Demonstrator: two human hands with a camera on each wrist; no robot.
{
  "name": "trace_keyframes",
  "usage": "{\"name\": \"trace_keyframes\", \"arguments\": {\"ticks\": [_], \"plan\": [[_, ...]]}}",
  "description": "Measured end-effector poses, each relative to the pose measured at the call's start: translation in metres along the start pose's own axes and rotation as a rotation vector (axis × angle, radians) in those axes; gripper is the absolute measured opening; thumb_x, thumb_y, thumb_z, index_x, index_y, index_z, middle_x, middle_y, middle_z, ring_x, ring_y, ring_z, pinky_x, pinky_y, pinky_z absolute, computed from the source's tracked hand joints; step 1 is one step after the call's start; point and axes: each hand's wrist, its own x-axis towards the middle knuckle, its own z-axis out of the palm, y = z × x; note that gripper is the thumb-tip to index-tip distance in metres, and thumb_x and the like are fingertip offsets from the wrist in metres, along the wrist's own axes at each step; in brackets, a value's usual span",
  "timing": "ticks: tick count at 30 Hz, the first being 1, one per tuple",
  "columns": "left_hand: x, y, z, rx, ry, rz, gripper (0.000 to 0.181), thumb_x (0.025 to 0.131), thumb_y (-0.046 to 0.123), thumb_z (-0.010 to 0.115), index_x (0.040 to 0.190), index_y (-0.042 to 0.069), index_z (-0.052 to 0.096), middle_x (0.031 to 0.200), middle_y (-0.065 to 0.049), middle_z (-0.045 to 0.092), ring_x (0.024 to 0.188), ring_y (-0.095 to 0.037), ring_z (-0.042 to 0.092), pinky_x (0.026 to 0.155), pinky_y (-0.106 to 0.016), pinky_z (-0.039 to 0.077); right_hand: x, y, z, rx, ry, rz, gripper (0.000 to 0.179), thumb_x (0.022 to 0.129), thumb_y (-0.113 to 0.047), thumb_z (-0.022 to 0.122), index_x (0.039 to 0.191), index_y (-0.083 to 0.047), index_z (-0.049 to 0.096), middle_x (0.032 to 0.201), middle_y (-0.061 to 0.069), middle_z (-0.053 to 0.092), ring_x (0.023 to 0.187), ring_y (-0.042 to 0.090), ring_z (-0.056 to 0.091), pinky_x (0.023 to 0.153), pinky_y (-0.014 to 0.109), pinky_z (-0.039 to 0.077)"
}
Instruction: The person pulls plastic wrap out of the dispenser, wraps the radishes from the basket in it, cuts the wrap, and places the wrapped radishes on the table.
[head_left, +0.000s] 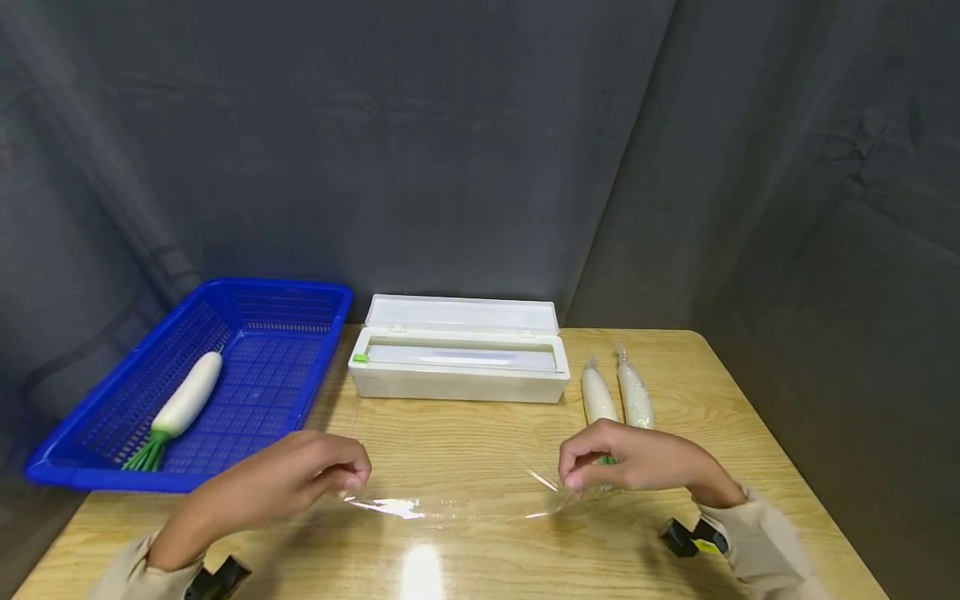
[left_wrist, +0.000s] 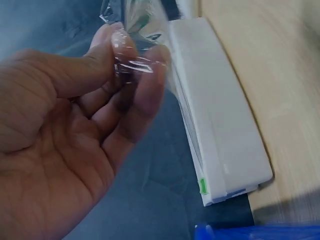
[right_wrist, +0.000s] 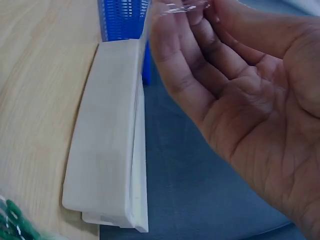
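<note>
A sheet of clear plastic film (head_left: 405,507) stretches between both hands above the table's near side. My left hand (head_left: 296,471) pinches one end of it between thumb and fingers; crinkled film shows at the fingertips in the left wrist view. The other end is pinched by my right hand (head_left: 637,457), in front of two white radishes. Behind the hands stands a white cling film dispenser (head_left: 461,386), its lid (head_left: 461,313) raised and a green slider (head_left: 361,358) at its left end. One radish (head_left: 597,396) and another radish (head_left: 636,398) lie film-wrapped on the right, partly hidden by the right hand.
To the left, a blue plastic basket (head_left: 112,477) holds one unwrapped white radish (head_left: 191,396) with green stems. The wooden table (head_left: 675,358) ends at dark grey curtains (head_left: 450,150) behind and at the right side.
</note>
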Motion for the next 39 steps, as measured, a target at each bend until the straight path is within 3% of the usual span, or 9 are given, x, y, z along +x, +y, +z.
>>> {"name": "trace_keyframes", "arguments": {"ticks": [5, 11, 21, 27, 33, 36, 39], "plan": [[-0.001, 0.000, 0.015, 0.085, -0.003, -0.018, 0.028, 0.095, 0.002, 0.070, 0.083, 0.024, 0.057, 0.077, 0.021, 0.049, 0.071, 0.009, 0.042, 0.060, -0.015, 0.043, 0.003, 0.006, 0.007, -0.051, -0.028, -0.016, 0.009, 0.105, -0.007, 0.060, 0.098, -0.008, 0.066, 0.084, 0.009, 0.064, 0.083, -0.003, 0.055, 0.073, 0.021, 0.055], [-0.002, -0.008, 0.030, 0.172, 0.017, 0.008, 0.035, 0.089, -0.005, 0.072, 0.080, 0.025, 0.057, 0.074, 0.021, 0.050, 0.070, 0.009, 0.041, 0.059, -0.013, 0.039, 0.008, 0.015, 0.018, -0.104, -0.044, 0.058, 0.015, 0.105, -0.017, 0.060, 0.094, -0.010, 0.067, 0.081, 0.008, 0.066, 0.078, -0.008, 0.051, 0.069, 0.018, 0.053], [-0.005, -0.017, 0.049, 0.273, 0.010, -0.017, 0.046, 0.065, -0.019, 0.062, 0.072, 0.025, 0.051, 0.069, 0.021, 0.042, 0.065, 0.008, 0.032, 0.056, -0.013, 0.031, 0.015, 0.021, 0.030, -0.125, -0.040, 0.164, 0.017, 0.104, -0.017, 0.064, 0.090, -0.008, 0.070, 0.078, 0.003, 0.067, 0.071, -0.009, 0.047, 0.063, 0.016, 0.048], [-0.007, -0.023, 0.058, 0.284, 0.013, -0.028, 0.044, 0.068, -0.018, 0.063, 0.072, 0.025, 0.053, 0.070, 0.020, 0.045, 0.065, 0.008, 0.034, 0.054, -0.013, 0.033, 0.018, 0.030, 0.038, -0.153, -0.031, 0.182, 0.016, 0.104, -0.013, 0.063, 0.091, -0.008, 0.071, 0.077, -0.004, 0.063, 0.069, -0.009, 0.044, 0.061, 0.014, 0.044], [-0.008, -0.025, 0.063, 0.296, -0.025, -0.080, 0.038, 0.078, -0.011, 0.072, 0.076, 0.026, 0.061, 0.073, 0.021, 0.051, 0.066, 0.008, 0.040, 0.056, -0.015, 0.038, 0.021, 0.038, 0.044, -0.187, -0.031, 0.155, 0.013, 0.102, -0.010, 0.065, 0.092, -0.006, 0.072, 0.079, 0.001, 0.068, 0.071, -0.010, 0.046, 0.063, 0.016, 0.049], [-0.008, -0.025, 0.065, 0.307, -0.048, -0.112, 0.037, 0.080, -0.007, 0.075, 0.075, 0.026, 0.061, 0.074, 0.021, 0.051, 0.065, 0.008, 0.040, 0.056, -0.016, 0.039, 0.022, 0.038, 0.046, -0.185, -0.020, 0.193, 0.012, 0.101, -0.009, 0.067, 0.091, -0.006, 0.074, 0.081, 0.003, 0.072, 0.071, -0.010, 0.048, 0.064, 0.016, 0.051], [-0.010, -0.026, 0.069, 0.330, -0.040, -0.096, 0.038, 0.077, -0.006, 0.077, 0.072, 0.026, 0.057, 0.071, 0.020, 0.046, 0.064, 0.007, 0.036, 0.054, -0.015, 0.035, 0.022, 0.036, 0.048, -0.168, -0.001, 0.260, 0.013, 0.101, -0.011, 0.068, 0.092, -0.008, 0.077, 0.082, -0.001, 0.074, 0.069, -0.010, 0.049, 0.062, 0.016, 0.051]]}}
